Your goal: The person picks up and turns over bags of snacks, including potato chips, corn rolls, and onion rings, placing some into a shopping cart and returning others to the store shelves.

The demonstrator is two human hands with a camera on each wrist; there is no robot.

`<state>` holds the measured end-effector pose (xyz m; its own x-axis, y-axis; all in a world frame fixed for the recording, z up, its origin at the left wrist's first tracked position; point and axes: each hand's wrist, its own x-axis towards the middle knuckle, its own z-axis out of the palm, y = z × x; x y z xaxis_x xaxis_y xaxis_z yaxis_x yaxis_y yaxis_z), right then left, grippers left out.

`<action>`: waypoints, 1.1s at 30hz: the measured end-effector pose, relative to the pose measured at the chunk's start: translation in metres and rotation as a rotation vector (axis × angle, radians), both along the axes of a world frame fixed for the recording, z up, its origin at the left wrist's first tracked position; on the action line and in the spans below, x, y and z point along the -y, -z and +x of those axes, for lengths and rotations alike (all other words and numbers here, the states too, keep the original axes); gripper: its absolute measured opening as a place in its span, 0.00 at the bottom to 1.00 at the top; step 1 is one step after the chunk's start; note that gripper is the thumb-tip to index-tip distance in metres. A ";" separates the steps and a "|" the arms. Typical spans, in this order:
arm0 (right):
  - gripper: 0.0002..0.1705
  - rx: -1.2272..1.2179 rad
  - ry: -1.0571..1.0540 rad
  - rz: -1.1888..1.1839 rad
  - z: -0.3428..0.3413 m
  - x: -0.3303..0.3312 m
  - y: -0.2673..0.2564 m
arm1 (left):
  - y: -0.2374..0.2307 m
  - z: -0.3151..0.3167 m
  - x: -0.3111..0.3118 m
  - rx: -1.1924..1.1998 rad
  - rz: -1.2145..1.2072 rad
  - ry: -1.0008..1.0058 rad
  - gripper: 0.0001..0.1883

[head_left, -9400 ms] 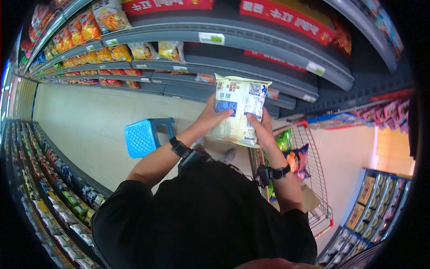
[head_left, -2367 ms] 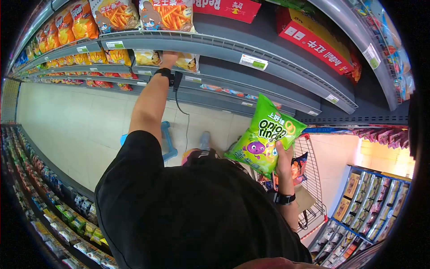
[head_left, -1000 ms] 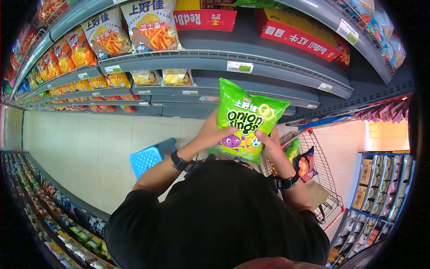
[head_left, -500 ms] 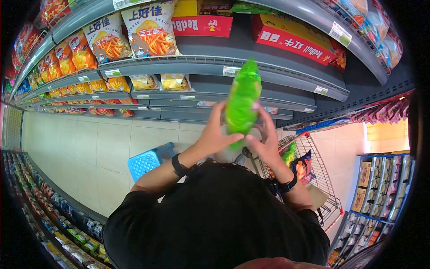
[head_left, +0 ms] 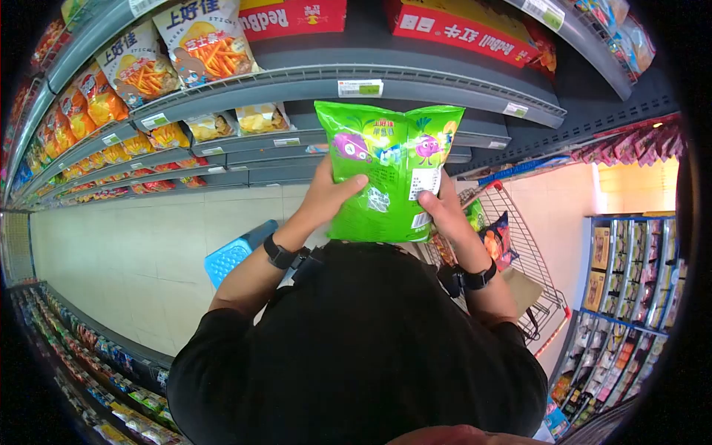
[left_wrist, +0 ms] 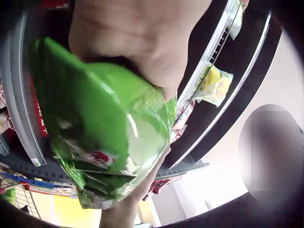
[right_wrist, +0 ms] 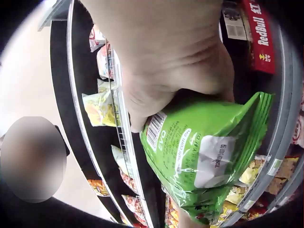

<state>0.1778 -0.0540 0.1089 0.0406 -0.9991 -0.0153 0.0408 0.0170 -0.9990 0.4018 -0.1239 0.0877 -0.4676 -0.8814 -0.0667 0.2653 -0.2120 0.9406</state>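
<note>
A person in a black T-shirt (head_left: 356, 334) holds up a green onion-ring snack bag (head_left: 386, 174) before the chest, the printed back facing the wearer. The left grip (head_left: 328, 194) and right grip (head_left: 445, 211) grasp its two sides, thumbs on the panel. Ahead, a grey shelf (head_left: 293, 50) carries Red Bull cartons (head_left: 463, 31). A blue plastic stool (head_left: 236, 252) stands at left, a shopping cart (head_left: 532, 243) at right.

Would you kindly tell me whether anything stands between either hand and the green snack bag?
Nothing visible does: the left hand and the right hand both grip the green snack bag directly, one at each side.
</note>
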 end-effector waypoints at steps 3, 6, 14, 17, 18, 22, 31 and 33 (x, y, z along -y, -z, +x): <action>0.44 0.102 0.048 0.168 0.003 0.002 -0.001 | 0.000 -0.005 0.006 -0.032 0.062 0.046 0.24; 0.38 0.295 0.113 0.290 0.012 0.007 -0.004 | -0.006 -0.009 0.011 -0.002 0.134 0.056 0.24; 0.33 0.422 0.128 0.394 0.017 0.010 -0.003 | 0.011 -0.014 0.023 -0.113 0.445 0.127 0.24; 0.33 0.452 0.131 0.408 0.017 0.011 0.002 | 0.014 -0.014 0.023 -0.130 0.484 0.139 0.24; 0.33 0.467 0.133 0.415 0.017 0.011 0.002 | 0.015 -0.014 0.024 -0.134 0.497 0.141 0.24; 0.32 0.506 0.143 0.443 0.016 0.013 0.005 | 0.012 -0.014 0.021 -0.126 0.507 0.155 0.24; 0.30 0.358 0.370 0.145 0.011 0.019 -0.020 | 0.002 -0.008 0.010 0.131 -0.306 -0.259 0.24; 0.29 0.233 0.414 0.007 0.016 0.024 -0.033 | -0.013 0.002 0.017 0.217 -0.552 -0.083 0.28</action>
